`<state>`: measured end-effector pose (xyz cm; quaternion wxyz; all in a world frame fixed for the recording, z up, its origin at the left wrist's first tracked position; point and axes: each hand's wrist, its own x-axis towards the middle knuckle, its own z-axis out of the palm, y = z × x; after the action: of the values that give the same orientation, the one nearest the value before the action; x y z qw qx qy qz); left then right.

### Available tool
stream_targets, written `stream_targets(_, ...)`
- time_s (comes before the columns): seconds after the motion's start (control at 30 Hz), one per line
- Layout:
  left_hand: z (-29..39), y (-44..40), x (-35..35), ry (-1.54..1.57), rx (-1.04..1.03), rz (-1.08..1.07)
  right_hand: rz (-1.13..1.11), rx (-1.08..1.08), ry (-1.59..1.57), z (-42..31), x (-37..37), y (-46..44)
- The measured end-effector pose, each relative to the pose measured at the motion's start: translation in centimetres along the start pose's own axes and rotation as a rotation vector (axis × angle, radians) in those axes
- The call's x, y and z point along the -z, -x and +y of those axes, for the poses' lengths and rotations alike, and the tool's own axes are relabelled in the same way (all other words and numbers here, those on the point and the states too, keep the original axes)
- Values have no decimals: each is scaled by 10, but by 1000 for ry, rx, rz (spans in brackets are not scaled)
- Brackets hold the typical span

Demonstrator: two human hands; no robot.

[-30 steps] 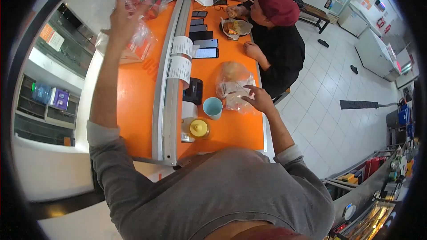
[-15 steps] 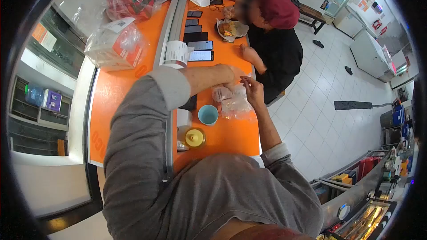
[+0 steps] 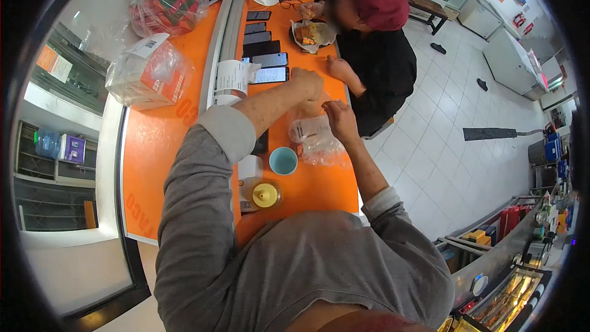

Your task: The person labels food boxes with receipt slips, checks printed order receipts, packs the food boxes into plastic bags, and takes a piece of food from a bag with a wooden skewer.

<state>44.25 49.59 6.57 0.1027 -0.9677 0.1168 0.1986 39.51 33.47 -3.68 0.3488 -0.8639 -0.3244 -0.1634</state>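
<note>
A clear plastic bag point(image 3: 321, 147) with a white label lies bunched on the orange counter point(image 3: 313, 193) in front of me. My left hand point(image 3: 307, 83) is closed in a fist just above it, and thin film stretches below the knuckles toward the other hand. My right hand point(image 3: 340, 118) pinches the bag's upper edge between thumb and fingers, on the right side. What is inside the bag is hard to make out. Nearer to me stand a light blue cup point(image 3: 283, 161) and a squat jar with a yellow lid point(image 3: 265, 195).
Several phones point(image 3: 270, 60) lie in a row beyond my left hand, beside a receipt roll point(image 3: 232, 77). A person in a dark red cap point(image 3: 378, 1) sits at the right with a food tray point(image 3: 312, 35). Wrapped parcels point(image 3: 150, 74) stand on the left ledge.
My left hand has pulled up and left, away from my right fingers, and is now a tight fist. My right hand has moved slightly left. The camera view has shifted a little.
</note>
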Motion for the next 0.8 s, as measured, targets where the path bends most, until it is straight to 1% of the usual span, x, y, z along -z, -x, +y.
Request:
stream_targets(0.07, -3, -10, -7, 27, 27, -70, -49, 4, 56, -2, 1, -8)
stream_targets(0.2, -6, 8, 28, 7, 21, -152, -49, 41, 59, 6, -1, -13)
stream_targets(0.3, -11, 29, 68, 65, -6, -81, 178, -201, -285, 15, -1, -5)
stream_targets(0.4, -15, 37, 94, 190, 54, 134, 484, -350, -465, 36, -3, 10)
stream_targets(0.5, -23, 61, 123, 180, -6, 320, 652, -504, -692, 44, 7, 24)
stream_targets(0.6, -44, 80, 154, 169, -137, 480, 812, -509, -809, 43, 18, 35)
stream_targets(0.63, -48, 105, 172, 291, -162, 496, 843, -514, -840, 44, 21, 39)
stream_targets(0.67, -51, 135, 188, 414, -189, 509, 875, -575, -926, 44, 25, 43)
stream_targets(0.73, -70, 175, 198, 466, -423, 804, 941, -695, -1100, 42, 34, 50)
stream_targets(0.8, -61, 251, 223, 683, -440, 786, 935, -827, -1322, 33, 49, 55)
